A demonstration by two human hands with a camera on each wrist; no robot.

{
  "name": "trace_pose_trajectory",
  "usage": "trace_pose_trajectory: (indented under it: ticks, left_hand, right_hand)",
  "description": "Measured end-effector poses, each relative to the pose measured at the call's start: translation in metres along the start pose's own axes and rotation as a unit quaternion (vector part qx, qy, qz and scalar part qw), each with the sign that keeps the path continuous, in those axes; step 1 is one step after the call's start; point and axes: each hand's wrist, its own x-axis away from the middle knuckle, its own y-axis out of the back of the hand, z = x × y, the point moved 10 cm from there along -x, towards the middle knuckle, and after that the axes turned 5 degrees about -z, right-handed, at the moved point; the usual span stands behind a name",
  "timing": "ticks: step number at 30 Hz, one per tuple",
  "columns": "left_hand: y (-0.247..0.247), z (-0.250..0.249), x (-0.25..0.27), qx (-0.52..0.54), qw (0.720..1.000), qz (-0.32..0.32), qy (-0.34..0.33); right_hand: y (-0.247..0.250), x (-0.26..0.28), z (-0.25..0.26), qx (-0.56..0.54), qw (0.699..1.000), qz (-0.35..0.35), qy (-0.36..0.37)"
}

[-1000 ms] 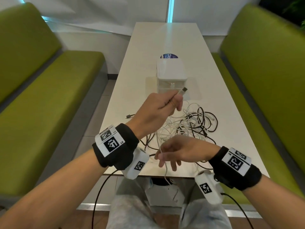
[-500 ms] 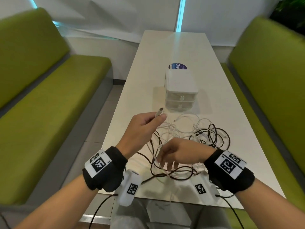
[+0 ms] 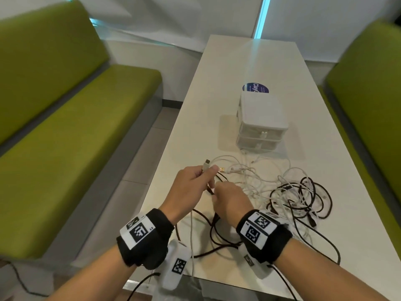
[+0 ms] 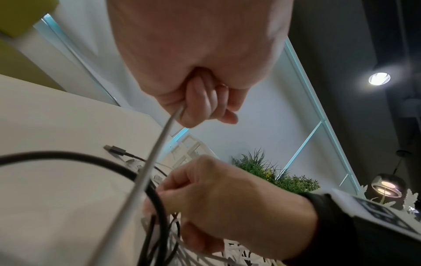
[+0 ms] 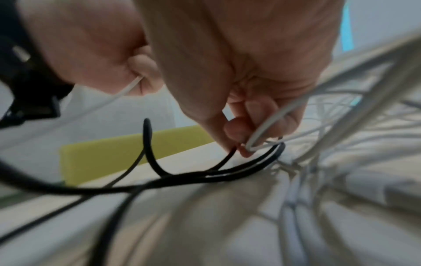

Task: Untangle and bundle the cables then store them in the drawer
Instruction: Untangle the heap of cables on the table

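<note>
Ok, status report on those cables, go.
Left hand grips the white cable near its plug. Right hand pinches a white loop. Tangle unsorted on table; drawer unit closed.

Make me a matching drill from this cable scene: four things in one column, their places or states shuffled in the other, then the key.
1. left hand
2. right hand
3. drawer box
4. black plug

A. lies loose on the table
B. pinches a white loop
C. stands shut behind the tangle
D. holds up a white cable's plug end

Pairs: 1-D, 2-B, 3-C, 4-A
</note>
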Motion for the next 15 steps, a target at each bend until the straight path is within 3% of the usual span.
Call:
trace_pose_trajectory:
  ticks: [3, 6, 10, 15]
  left_hand:
    - [0.001, 0.005, 0.0, 0.002, 1.0, -0.01, 0.004]
    - [0.002, -0.006, 0.004, -0.065, 0.996, -0.051, -0.023]
    - [-0.018, -0.039, 0.02, -0.189, 0.977, -0.058, -0.086]
    - [-0.047, -0.072, 0.042, -0.114, 0.983, -0.01, -0.146]
  right_hand:
    - [0.02, 0.005, -0.009, -0.126, 0.991, -0.047, 0.005]
    - [0.049, 0.024, -0.015, -0.316, 0.944, -0.089, 0.033]
    - [0.085, 0.058, -0.017, -0.43, 0.885, -0.157, 0.085]
    - [0.106, 0.091, -0.027, -0.526, 0.825, -0.186, 0.091]
